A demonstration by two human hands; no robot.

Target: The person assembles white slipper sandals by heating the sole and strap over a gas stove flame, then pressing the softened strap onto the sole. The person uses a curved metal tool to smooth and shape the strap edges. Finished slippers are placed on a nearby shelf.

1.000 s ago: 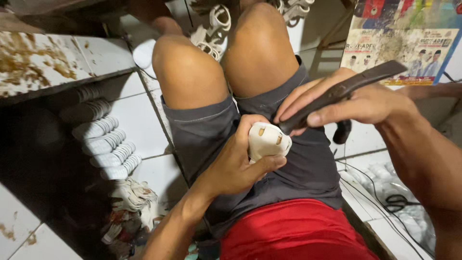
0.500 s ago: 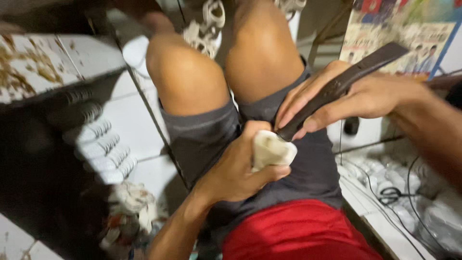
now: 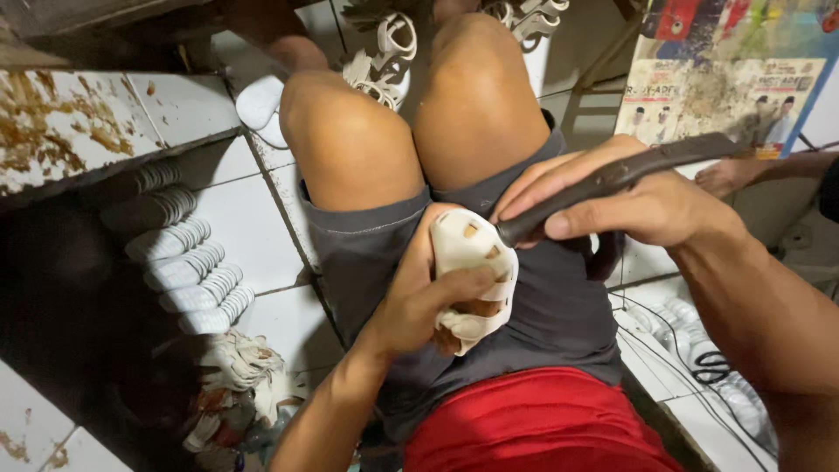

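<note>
Since the earlier frame, the cream-white moulded plastic piece point(image 3: 473, 278) has been turned so that its slotted face is shown upward, and the dark, slim handheld tool point(image 3: 612, 179) has been brought down until its tip meets the piece's upper right edge.

The piece is held over the lap, on the grey shorts point(image 3: 533, 323), just near of the knees. It is clasped by the left hand point(image 3: 419, 301), with the thumb pressed across its face and the fingers curled under it. The tool is pinched along its shaft by the right hand point(image 3: 612, 205), fingers closed around it.

The piece is judged to be light, stiff and thin-walled, with cut-outs that could crack under pressure; smooth plastic may slip, so it is best taken by its thicker rim rather than by the slotted face.

At the far right, a rectangular printed poster point(image 3: 725, 74) in red, blue, green and yellow is propped upright. At the left, rows of similar white ribbed pieces point(image 3: 188, 253) are stacked on the white tiled floor point(image 3: 262, 236), below a stained tiled ledge point(image 3: 79, 122). Black cables point(image 3: 708, 367) are laid at the near right.
</note>
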